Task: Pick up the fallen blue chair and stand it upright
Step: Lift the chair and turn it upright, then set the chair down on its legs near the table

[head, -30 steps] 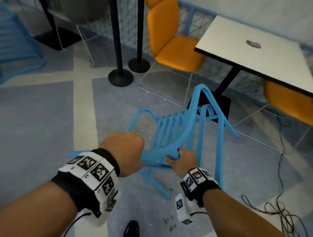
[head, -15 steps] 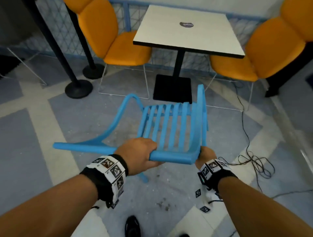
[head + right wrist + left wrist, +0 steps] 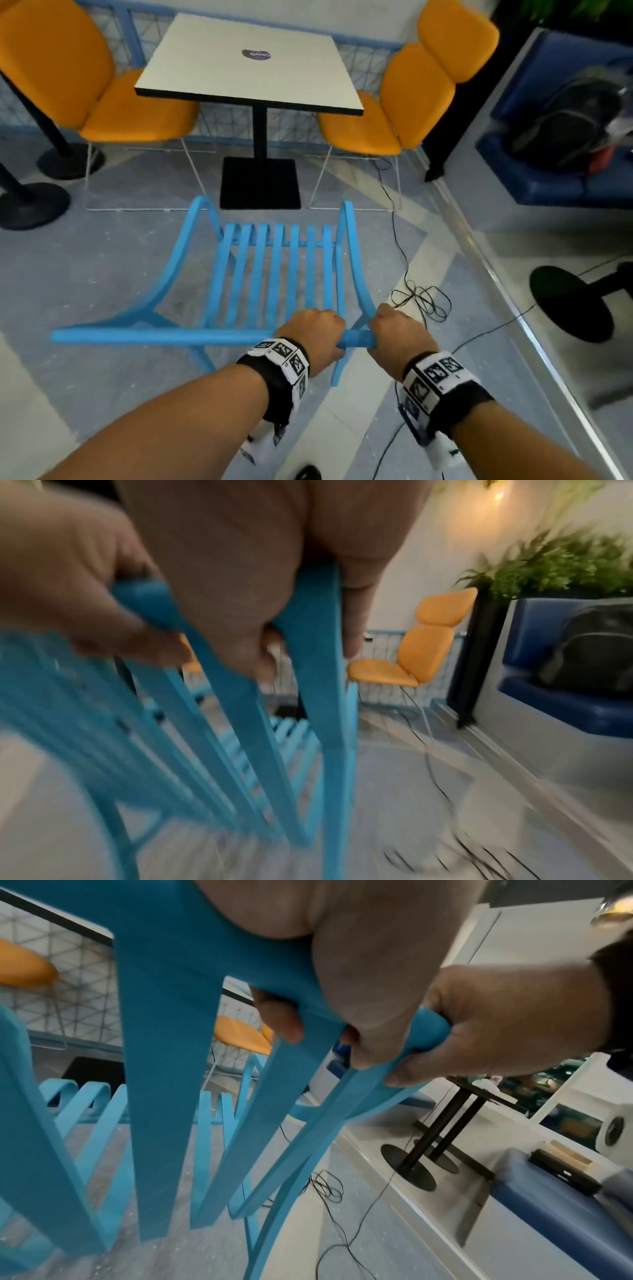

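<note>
A: Where is the blue chair [image 3: 274, 274] at this moment?

B: It is in front of the person, on the floor side of the white table [image 3: 191, 82], between the two orange chairs [image 3: 363, 133]. Its seat slats point toward the table. I judge it is nearly upright, but I cannot tell if all the legs touch the floor.

A: How do the hands hold it?

B: Both wrap the top rail of the backrest. The left hand [image 3: 313, 334] has its fingers curled around the rail; in the left wrist view the fingertips [image 3: 281, 1018] hook under it. The right hand [image 3: 394, 330] grips the rail's right end, just beside the left, thumb on one side and fingers on the other.

A: Why there?

B: I think the rail is the highest part, so it gives good leverage to tip and steady the chair.

A: Any risk?

B: Loose black cables [image 3: 421, 301] lie near the right leg; a leg could land on them.
</note>
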The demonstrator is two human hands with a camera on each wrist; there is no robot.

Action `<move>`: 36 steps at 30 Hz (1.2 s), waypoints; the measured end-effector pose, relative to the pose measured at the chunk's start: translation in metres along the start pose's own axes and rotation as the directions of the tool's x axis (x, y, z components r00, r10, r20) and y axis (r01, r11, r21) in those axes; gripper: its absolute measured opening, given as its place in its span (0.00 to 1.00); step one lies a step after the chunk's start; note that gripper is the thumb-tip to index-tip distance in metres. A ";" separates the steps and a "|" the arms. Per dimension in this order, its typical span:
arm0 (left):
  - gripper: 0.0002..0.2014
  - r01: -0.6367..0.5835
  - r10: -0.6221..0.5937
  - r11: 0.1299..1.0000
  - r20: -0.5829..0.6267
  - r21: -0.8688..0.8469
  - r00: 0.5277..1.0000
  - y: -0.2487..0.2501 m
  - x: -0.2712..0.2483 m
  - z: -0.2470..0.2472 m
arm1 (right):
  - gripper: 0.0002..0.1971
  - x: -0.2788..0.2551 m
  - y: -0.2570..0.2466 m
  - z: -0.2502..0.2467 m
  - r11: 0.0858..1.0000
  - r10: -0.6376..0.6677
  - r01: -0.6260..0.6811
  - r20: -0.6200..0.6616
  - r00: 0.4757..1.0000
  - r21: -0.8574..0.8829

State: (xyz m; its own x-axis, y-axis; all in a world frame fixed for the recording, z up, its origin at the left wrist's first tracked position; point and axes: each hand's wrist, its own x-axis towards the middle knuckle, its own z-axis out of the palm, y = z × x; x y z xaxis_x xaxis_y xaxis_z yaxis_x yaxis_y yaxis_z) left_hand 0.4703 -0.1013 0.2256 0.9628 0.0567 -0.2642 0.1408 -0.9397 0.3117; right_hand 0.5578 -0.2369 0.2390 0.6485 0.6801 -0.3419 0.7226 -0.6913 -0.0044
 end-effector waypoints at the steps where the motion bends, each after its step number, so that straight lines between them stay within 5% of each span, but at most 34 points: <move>1: 0.12 0.005 -0.005 1.000 0.015 -0.002 1.000 0.008 0.007 0.005 | 0.10 0.003 0.008 0.003 1.000 0.012 -0.010 0.055 0.998 -0.027; 7: 0.20 0.029 -0.028 1.000 0.075 -0.012 0.997 0.002 -0.001 0.030 | 0.09 -0.013 0.055 0.039 0.997 0.032 -0.037 0.067 0.997 0.069; 12: 0.22 0.261 -0.293 0.936 0.109 0.237 0.950 -0.067 -0.037 0.023 | 0.11 -0.009 0.065 0.033 0.998 0.012 -0.018 0.120 0.993 0.054; 17: 0.26 0.211 -0.271 0.921 0.148 0.327 0.951 -0.069 -0.035 0.025 | 0.41 -0.005 0.022 0.027 0.969 -0.232 0.240 0.117 0.966 -0.055; 21: 0.35 0.204 -0.237 0.956 0.144 0.213 0.961 -0.071 -0.038 0.022 | 0.34 0.013 -0.028 0.036 0.933 -0.358 0.356 0.066 0.931 0.049; 25: 0.46 0.247 -0.257 0.956 0.044 0.159 0.965 -0.101 -0.063 0.024 | 0.38 0.020 -0.024 0.043 0.919 -0.394 0.394 0.033 0.918 0.012; 36: 0.52 0.102 -0.122 0.962 0.064 0.252 0.991 -0.143 -0.069 0.011 | 0.37 0.015 -0.051 0.023 0.992 -0.086 0.073 0.124 0.989 0.102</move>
State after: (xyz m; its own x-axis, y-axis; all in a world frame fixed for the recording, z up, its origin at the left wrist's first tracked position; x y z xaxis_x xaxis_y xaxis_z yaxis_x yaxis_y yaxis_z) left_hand 0.3815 0.0258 0.1887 0.9218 0.1488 -0.3579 0.1754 -0.9836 0.0430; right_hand 0.5252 -0.1967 0.2124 0.5495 0.7015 -0.4539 0.7399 -0.6609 -0.1257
